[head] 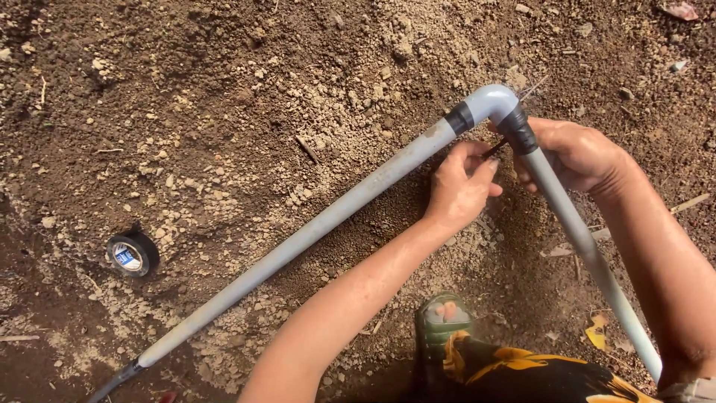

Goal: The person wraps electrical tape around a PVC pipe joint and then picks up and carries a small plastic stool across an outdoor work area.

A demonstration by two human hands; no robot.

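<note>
1. Head view: two grey plastic pipes meet at a pale elbow fitting above bare, crumbly soil. The long pipe runs down-left to a dark end near the lower edge; the short pipe runs down-right past the person's forearm.
2. Black tape wrap already rings the joint just below the elbow, and a second black band sits on the other side of the fitting.
3. The left hand is narrowed to a pinch, fingertips closed on a dark strip of tape end that leads to the wrap. The right hand is curled around the short pipe just beside the joint, its palm side hidden behind the pipe.
4. A roll of black tape lies on the ground, well apart from both hands.
5. Handling judgement: the pipe looks stiff, light and smooth, likely slippery where dusty, so a full-hand hold near the elbow suits it. The tape is thin, stretchy and sticky; it is best taken at its free end and kept taut, or it may fold onto itself.
6. A sandalled foot and patterned cloth show at the bottom.
</note>
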